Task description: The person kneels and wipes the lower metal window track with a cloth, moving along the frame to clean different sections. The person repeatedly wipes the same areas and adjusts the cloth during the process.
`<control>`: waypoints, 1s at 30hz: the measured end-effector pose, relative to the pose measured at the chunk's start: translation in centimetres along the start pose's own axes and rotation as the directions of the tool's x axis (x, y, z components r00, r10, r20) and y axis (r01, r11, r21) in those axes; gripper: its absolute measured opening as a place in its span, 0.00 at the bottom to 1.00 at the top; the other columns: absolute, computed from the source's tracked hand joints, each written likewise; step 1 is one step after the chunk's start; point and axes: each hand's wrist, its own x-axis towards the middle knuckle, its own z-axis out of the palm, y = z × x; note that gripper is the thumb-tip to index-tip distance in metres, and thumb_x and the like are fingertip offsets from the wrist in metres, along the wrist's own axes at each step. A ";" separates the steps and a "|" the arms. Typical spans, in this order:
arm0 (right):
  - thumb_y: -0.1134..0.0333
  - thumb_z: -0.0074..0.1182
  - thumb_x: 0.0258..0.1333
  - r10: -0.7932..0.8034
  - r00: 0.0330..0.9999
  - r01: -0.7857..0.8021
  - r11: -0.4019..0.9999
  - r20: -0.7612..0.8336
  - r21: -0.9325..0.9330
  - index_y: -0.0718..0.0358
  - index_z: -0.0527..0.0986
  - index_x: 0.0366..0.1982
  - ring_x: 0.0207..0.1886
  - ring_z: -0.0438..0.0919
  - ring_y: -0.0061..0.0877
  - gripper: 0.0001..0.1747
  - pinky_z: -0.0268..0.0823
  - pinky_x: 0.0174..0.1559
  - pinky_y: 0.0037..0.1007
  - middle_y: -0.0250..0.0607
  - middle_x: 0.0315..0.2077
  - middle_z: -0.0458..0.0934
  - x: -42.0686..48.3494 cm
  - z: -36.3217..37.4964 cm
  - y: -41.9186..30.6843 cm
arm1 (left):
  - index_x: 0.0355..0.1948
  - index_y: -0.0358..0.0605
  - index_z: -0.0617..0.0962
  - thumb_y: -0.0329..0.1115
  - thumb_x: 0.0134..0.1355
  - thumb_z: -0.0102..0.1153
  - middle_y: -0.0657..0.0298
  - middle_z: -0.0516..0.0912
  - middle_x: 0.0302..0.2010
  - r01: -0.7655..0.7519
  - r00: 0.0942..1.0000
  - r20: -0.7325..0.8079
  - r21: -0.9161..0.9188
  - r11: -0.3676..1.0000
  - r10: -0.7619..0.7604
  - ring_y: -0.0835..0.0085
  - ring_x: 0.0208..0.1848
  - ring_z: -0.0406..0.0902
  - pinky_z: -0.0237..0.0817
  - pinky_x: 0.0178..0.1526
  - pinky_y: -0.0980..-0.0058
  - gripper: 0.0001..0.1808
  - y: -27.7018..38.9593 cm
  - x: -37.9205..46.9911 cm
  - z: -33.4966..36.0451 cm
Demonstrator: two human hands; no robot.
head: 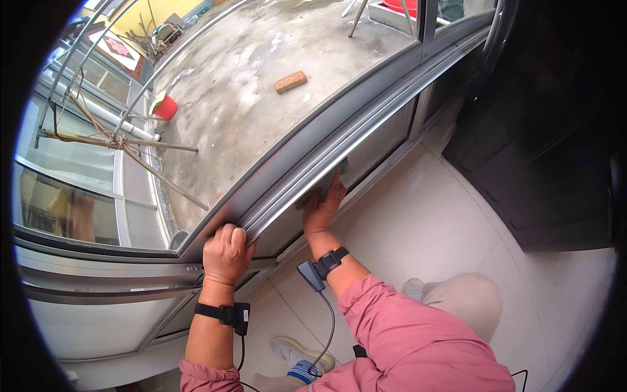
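Observation:
My left hand (228, 255) is closed over the corner end of a grey aluminium window frame (289, 157), its fingers curled over the rail. Below that rail, my right hand (321, 208) reaches to a lower panel (382, 147) with a dark grey cloth (323, 186) under its fingers. The cloth lies against the panel, partly hidden by the hand and the rail. Through the glass above, a concrete yard shows. Both wrists carry black straps with small cabled devices.
A large dark object (539, 147) stands at the right. Below me is a pale tiled floor (421, 210) with my feet on it. Outside are a brick (290, 82), a red bucket (165, 107) and a rack of tied poles (117, 142). Device cables (333, 323) hang near my arms.

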 end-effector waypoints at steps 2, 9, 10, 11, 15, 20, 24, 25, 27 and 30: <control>0.80 0.46 0.51 0.173 0.984 -0.179 0.961 -0.045 -0.211 0.61 0.59 0.70 0.58 0.68 0.43 0.41 0.61 0.62 0.39 0.56 0.54 0.70 -0.2 -0.2 5.6 | 0.28 0.48 0.69 0.42 0.49 0.69 0.61 0.72 0.29 -0.001 1.000 0.013 -0.017 1.000 0.001 0.61 0.31 0.75 0.67 0.29 0.65 0.19 0.0 -0.1 0.0; 0.74 0.49 0.56 0.694 0.658 -0.300 0.596 0.291 -0.745 0.66 0.59 0.68 0.66 0.66 0.45 0.36 0.58 0.67 0.40 0.63 0.61 0.67 -1.5 -1.5 15.0 | 0.29 0.49 0.71 0.42 0.45 0.71 0.62 0.74 0.31 -0.006 1.000 0.019 -0.034 0.999 0.007 0.63 0.31 0.75 0.66 0.30 0.67 0.20 -0.3 -0.2 -0.1; 0.73 0.48 0.58 0.665 0.653 -0.128 0.568 0.362 -0.813 0.67 0.59 0.68 0.67 0.66 0.45 0.34 0.57 0.68 0.40 0.63 0.61 0.67 -2.3 -1.1 14.4 | 0.29 0.50 0.71 0.42 0.44 0.71 0.62 0.74 0.32 0.007 0.999 0.039 -0.022 1.000 -0.007 0.63 0.31 0.75 0.66 0.30 0.67 0.20 -0.3 -0.1 -0.1; 0.71 0.48 0.60 0.649 0.631 0.049 0.513 0.425 -0.857 0.67 0.59 0.67 0.67 0.65 0.45 0.33 0.56 0.68 0.40 0.62 0.62 0.67 -3.4 -1.3 13.7 | 0.30 0.49 0.71 0.43 0.46 0.71 0.62 0.74 0.32 0.001 0.999 0.039 -0.034 0.999 0.001 0.62 0.31 0.75 0.67 0.30 0.66 0.20 -0.2 -0.3 -0.2; 0.66 0.43 0.65 0.768 0.416 -0.008 0.538 0.486 -0.843 0.68 0.59 0.67 0.69 0.61 0.44 0.31 0.49 0.71 0.44 0.60 0.65 0.64 -8.6 1.1 7.5 | 0.32 0.47 0.72 0.44 0.48 0.71 0.60 0.74 0.32 -0.007 0.998 0.058 -0.054 0.999 0.010 0.60 0.32 0.75 0.67 0.31 0.64 0.21 -0.2 0.1 -0.5; 0.73 0.50 0.59 0.627 0.659 -0.683 0.730 0.414 -0.020 0.75 0.48 0.70 0.69 0.59 0.50 0.41 0.51 0.70 0.35 0.65 0.66 0.59 -8.9 0.1 -2.0 | 0.30 0.49 0.70 0.50 0.52 0.67 0.61 0.73 0.32 -0.032 0.999 0.034 -0.069 0.997 0.034 0.62 0.34 0.75 0.67 0.30 0.65 0.21 -0.2 0.1 -0.4; 0.71 0.51 0.60 0.320 0.795 -0.460 0.871 0.515 0.170 0.69 0.45 0.72 0.68 0.63 0.46 0.43 0.55 0.67 0.34 0.62 0.64 0.63 -5.4 -2.2 -6.2 | 0.30 0.48 0.70 0.50 0.56 0.63 0.61 0.71 0.31 -0.017 0.999 0.039 -0.059 0.998 0.019 0.61 0.35 0.75 0.69 0.32 0.65 0.19 -0.5 -0.6 0.3; 0.71 0.51 0.60 0.281 0.799 -0.414 0.898 0.531 0.149 0.66 0.46 0.72 0.66 0.66 0.43 0.42 0.58 0.65 0.32 0.60 0.64 0.66 -4.4 -3.2 -6.5 | 0.30 0.48 0.70 0.50 0.56 0.63 0.61 0.71 0.31 -0.028 0.999 0.015 -0.055 0.998 0.028 0.61 0.35 0.75 0.69 0.32 0.65 0.19 -0.6 -0.7 0.4; 0.70 0.54 0.58 0.322 0.757 -0.385 0.923 0.569 -0.010 0.64 0.52 0.71 0.64 0.71 0.42 0.41 0.62 0.63 0.33 0.58 0.60 0.70 -2.7 -5.6 -6.8 | 0.30 0.48 0.70 0.49 0.56 0.63 0.61 0.71 0.32 -0.039 0.999 -0.018 -0.041 0.998 0.039 0.61 0.36 0.75 0.69 0.32 0.65 0.19 -0.7 -0.5 0.7; 0.67 0.58 0.55 0.366 0.781 -0.335 0.929 0.506 -0.155 0.62 0.60 0.69 0.59 0.76 0.41 0.40 0.65 0.61 0.34 0.57 0.56 0.75 -0.5 -9.8 -7.8 | 0.32 0.48 0.70 0.49 0.58 0.63 0.60 0.72 0.33 -0.013 1.000 -0.011 -0.020 1.000 0.013 0.61 0.38 0.75 0.70 0.35 0.65 0.18 -0.1 -0.3 0.9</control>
